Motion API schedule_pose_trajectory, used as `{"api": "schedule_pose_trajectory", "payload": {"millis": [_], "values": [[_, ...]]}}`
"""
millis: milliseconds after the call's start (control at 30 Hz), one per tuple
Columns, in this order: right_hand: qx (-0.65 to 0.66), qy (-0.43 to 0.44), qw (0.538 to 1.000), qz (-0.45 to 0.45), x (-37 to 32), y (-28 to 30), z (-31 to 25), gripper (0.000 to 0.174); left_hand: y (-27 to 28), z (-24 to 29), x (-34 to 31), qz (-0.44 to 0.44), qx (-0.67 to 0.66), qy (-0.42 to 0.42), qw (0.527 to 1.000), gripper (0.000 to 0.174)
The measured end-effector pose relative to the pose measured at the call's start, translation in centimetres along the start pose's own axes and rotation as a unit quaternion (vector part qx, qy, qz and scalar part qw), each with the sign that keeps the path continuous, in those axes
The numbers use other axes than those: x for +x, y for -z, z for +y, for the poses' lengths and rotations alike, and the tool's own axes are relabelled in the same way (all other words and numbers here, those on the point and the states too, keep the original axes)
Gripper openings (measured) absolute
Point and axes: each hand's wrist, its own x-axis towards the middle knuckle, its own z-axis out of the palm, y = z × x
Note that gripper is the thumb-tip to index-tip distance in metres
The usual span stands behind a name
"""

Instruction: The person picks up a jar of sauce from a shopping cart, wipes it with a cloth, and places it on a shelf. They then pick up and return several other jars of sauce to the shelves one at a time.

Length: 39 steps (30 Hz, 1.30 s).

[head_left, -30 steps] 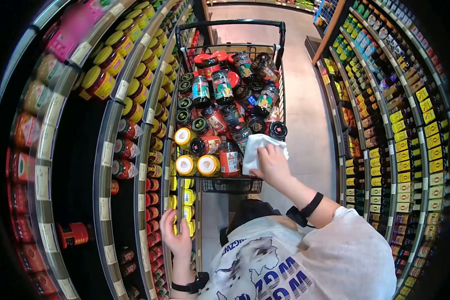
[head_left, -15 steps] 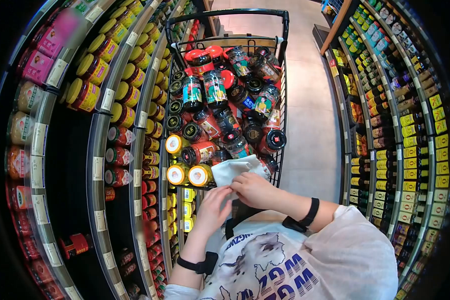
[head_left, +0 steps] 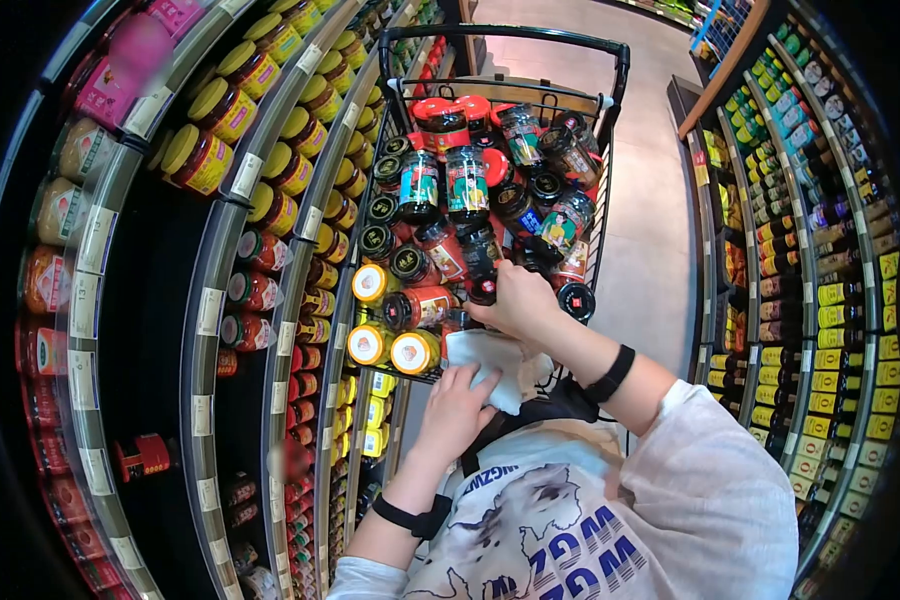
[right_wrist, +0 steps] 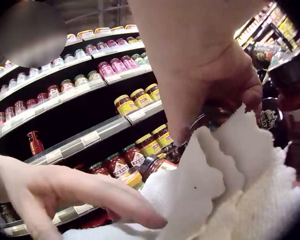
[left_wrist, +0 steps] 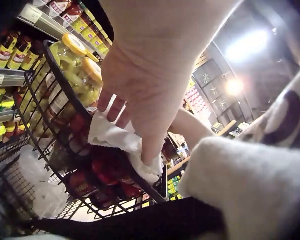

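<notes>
Where shelving is flanking: left shelving (head_left: 207, 330) is curving from 8 to 11 o'clock, right shelving (head_left: 796, 340) from 1 to 4; jars and bottles are lining both.
Cart: black wire shopping cart (head_left: 505, 31) is standing at 12 o'clock, its handle at the far end.
Jar load: heaped jars (head_left: 467, 185) are already filling much of the basket, some lying, some showing lids; yellow-rimmed jars (head_left: 414, 352) are sitting at its 7 o'clock corner. Gathering looks well along; which jars the cloth has touched, or how many remain, is not showing.
Right hand (head_left: 530, 300): is reaching over the near part of the load, fingers and thumb closing round a dark jar.
Left hand (head_left: 453, 415): is gripping the cloth between thumb and fingers.
White cloth (head_left: 500, 365): is draping at the basket's near edge, toward 6 o'clock.
Dark jar (head_left: 482, 288): is lying among the others beyond the cloth; handling seems only partway.
</notes>
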Motion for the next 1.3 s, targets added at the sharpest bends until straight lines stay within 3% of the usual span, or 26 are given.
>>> {"api": "schedule_pose_trajectory", "payload": {"millis": [67, 200, 300, 400, 467, 533, 600, 633, 667, 733, 800, 833, 900, 933, 1000, 1033, 1067, 1133, 1167, 1200, 1267, 1300], "values": [[0.026, 0.005, 1.000, -0.008, -0.8, 1.3, 0.1, 0.069, -0.4, -0.1, -0.1, 0.008, 0.000, 0.007, 1.000, 0.058], [0.114, 0.086, 0.986, 0.091, -2.3, 3.7, 0.9, 0.057, -0.4, 0.3, 0.3, 0.023, -0.012, 0.018, 1.000, 0.059], [0.118, 0.119, 0.971, 0.169, -3.0, 6.4, 1.1, 0.055, -0.4, 0.7, 1.2, 0.033, 0.019, 0.007, 0.999, 0.054], [0.194, 0.120, 0.951, 0.211, -3.6, 8.5, 1.4, 0.058, -0.5, 1.7, 2.9, 0.038, 0.021, 0.030, 0.999, 0.063], [0.201, 0.127, 0.946, 0.221, -4.0, 8.9, 1.8, 0.058, 0.1, 2.4, 3.9, -0.013, 0.059, 0.042, 0.997, 0.073], [0.208, 0.135, 0.940, 0.234, -4.4, 9.5, 2.0, 0.058, 2.3, 3.2, 4.6, -0.005, 0.016, 0.060, 0.998, 0.070], [0.278, 0.127, 0.943, 0.130, -5.0, 10.2, 2.2, 0.057, 3.3, 2.7, 4.6, -0.003, -0.025, 0.076, 0.997, 0.068], [0.317, 0.145, 0.934, 0.074, -5.1, 10.4, 2.4, 0.059, 3.3, 1.7, 4.1, 0.072, -0.175, 0.065, 0.980, 0.070], [0.320, 0.142, 0.933, 0.077, -5.2, 10.2, 2.5, 0.059, 3.4, 1.0, 3.7, 0.144, -0.320, 0.055, 0.935, 0.074], [0.447, 0.168, 0.876, -0.062, -5.0, 9.5, 2.5, 0.059, 5.6, 1.3, 3.3, 0.079, -0.565, 0.112, 0.813, 0.086], [0.505, 0.171, 0.836, -0.128, -5.2, 9.3, 1.5, 0.057, 7.6, 2.3, 2.7, -0.003, -0.773, 0.103, 0.626, 0.095], [0.510, 0.163, 0.834, -0.132, -5.3, 9.2, 0.9, 0.057, 7.7, 2.4, 2.4, 0.001, -0.771, 0.105, 0.628, 0.095], [0.519, 0.157, 0.830, -0.136, -5.4, 8.9, -0.2, 0.057, 7.5, 3.0, 1.7, 0.016, -0.649, 0.073, 0.757, 0.101], [0.504, 0.143, 0.844, -0.116, -5.4, 8.7, -0.7, 0.054, 7.6, 3.6, 1.4, 0.016, -0.647, 0.075, 0.759, 0.101], [0.492, 0.130, 0.855, -0.097, -5.5, 8.7, -1.5, 0.052, 7.8, 4.9, 1.1, 0.102, -0.567, 0.073, 0.814, 0.103], [0.465, 0.092, 0.875, -0.099, -5.6, 9.1, -2.0, 0.051, 7.2, 5.1, 0.9, 0.160, -0.520, 0.075, 0.836, 0.102], [0.437, 0.053, 0.892, -0.100, -5.7, 9.3, -2.4, 0.049, 7.0, 5.3, 0.8, 0.160, -0.517, 0.076, 0.837, 0.102], [0.459, 0.083, 0.882, -0.065, -6.2, 9.1, -3.2, 0.053, 6.8, 5.6, 0.7, 0.215, -0.387, 0.117, 0.889, 0.102], [0.407, 0.155, 0.900, 0.017, -6.6, 9.0, -3.6, 0.054, 6.5, 5.6, 1.1, 0.261, -0.296, 0.099, 0.913, 0.098], [0.349, 0.226, 0.904, 0.100, -7.1, 8.8, -3.9, 0.056, 7.0, 6.2, 1.3, 0.268, -0.274, 0.117, 0.916, 0.093], [0.250, 0.312, 0.898, 0.183, -8.1, 8.4, -4.4, 0.066, 5.2, 4.5, 2.0, 0.309, -0.300, 0.082, 0.899, 0.078], [0.235, 0.329, 0.895, 0.188, -8.4, 8.5, -4.6, 0.065, 4.6, 3.8, 2.8, 0.338, -0.390, 0.082, 0.852, 0.064]]}}
